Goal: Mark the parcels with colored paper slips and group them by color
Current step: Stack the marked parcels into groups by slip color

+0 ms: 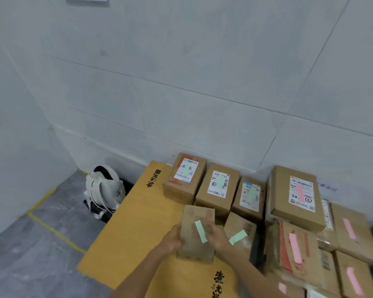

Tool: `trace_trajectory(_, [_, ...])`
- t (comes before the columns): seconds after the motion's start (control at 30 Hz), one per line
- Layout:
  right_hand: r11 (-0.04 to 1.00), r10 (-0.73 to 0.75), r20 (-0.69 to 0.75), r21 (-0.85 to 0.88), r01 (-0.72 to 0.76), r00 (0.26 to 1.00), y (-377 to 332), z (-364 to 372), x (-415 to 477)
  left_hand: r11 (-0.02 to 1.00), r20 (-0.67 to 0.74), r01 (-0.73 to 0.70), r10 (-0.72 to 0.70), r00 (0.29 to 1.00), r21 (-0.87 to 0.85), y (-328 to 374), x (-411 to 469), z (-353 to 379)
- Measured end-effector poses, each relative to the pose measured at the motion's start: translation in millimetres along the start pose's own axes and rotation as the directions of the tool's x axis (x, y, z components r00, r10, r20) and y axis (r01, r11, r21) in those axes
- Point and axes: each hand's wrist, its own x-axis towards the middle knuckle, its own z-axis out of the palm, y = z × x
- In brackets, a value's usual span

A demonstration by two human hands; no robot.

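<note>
I hold a small brown parcel (192,224) with a green paper slip (201,231) on its top, above a large yellow carton (136,216). My left hand (173,238) grips its left side and my right hand (216,237) grips its right side. Behind it stand three parcels with green slips on their labels (185,175), (219,186), (250,195). Another green-slipped parcel (241,234) lies just right of my right hand. Several parcels with pink slips (295,248) are piled at the right.
A white tiled wall (181,82) runs close behind the parcels. A white and black bag (103,190) sits on the grey floor in the corner at the left. Yellow tape lines (52,231) mark the floor beside the yellow carton.
</note>
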Motion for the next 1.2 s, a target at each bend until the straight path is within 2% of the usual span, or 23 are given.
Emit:
trace_trajectory(0.13, [0.998, 0.061, 0.01, -0.026, -0.06, 0.998, -27, -3, -28, 0.994, -0.032, -0.007, 0.004, 0.999, -0.107, -10, 6, 6])
trace_trajectory(0.23, [0.999, 0.018, -0.062, -0.026, -0.02, 0.998, -40, -4, -42, 0.991, -0.174, -0.068, 0.048, 0.983, -0.112, -10, 5, 5])
trace_trajectory(0.3, [0.999, -0.04, -0.121, -0.014, 0.039, 0.992, -49, -6, -48, 0.99, -0.288, -0.131, 0.112, 0.951, -0.047, -9, 2, 1])
trace_trajectory(0.43, [0.979, -0.133, -0.254, 0.116, 0.167, 0.958, -79, -18, -67, 0.966, -0.498, -0.242, 0.254, 0.829, 0.09, 27, -23, -11])
trace_trajectory(0.57, [0.92, -0.257, -0.402, 0.177, 0.35, 0.879, -106, -51, -99, 0.905, -0.601, -0.42, 0.374, 0.706, 0.069, 92, -59, -17])
trace_trajectory(0.67, [0.866, -0.344, -0.498, 0.16, 0.474, 0.796, -112, -92, -136, 0.844, -0.666, -0.532, 0.435, 0.605, 0.068, 141, -88, -4])
trace_trajectory(0.8, [0.796, -0.434, -0.584, 0.109, 0.596, 0.686, -86, -161, -202, 0.749, -0.675, -0.662, 0.493, 0.549, 0.008, 203, -133, 51])
trace_trajectory(0.87, [0.782, -0.435, -0.615, 0.103, 0.615, 0.657, -57, -194, -239, 0.701, -0.662, -0.713, 0.536, 0.524, 0.004, 227, -154, 95])
trace_trajectory(1.03, [0.81, -0.394, -0.707, 0.036, 0.586, 0.588, 37, -277, -340, 0.634, -0.567, -0.773, 0.624, 0.537, -0.035, 282, -202, 230])
trace_trajectory(1.13, [0.835, -0.343, -0.78, 0.003, 0.55, 0.524, 96, -319, -388, 0.608, -0.457, -0.791, 0.686, 0.566, -0.066, 311, -220, 305])
trace_trajectory(1.2, [0.856, -0.264, -0.818, 0.046, 0.515, 0.511, 134, -340, -416, 0.604, -0.371, -0.792, 0.718, 0.589, -0.089, 325, -226, 350])
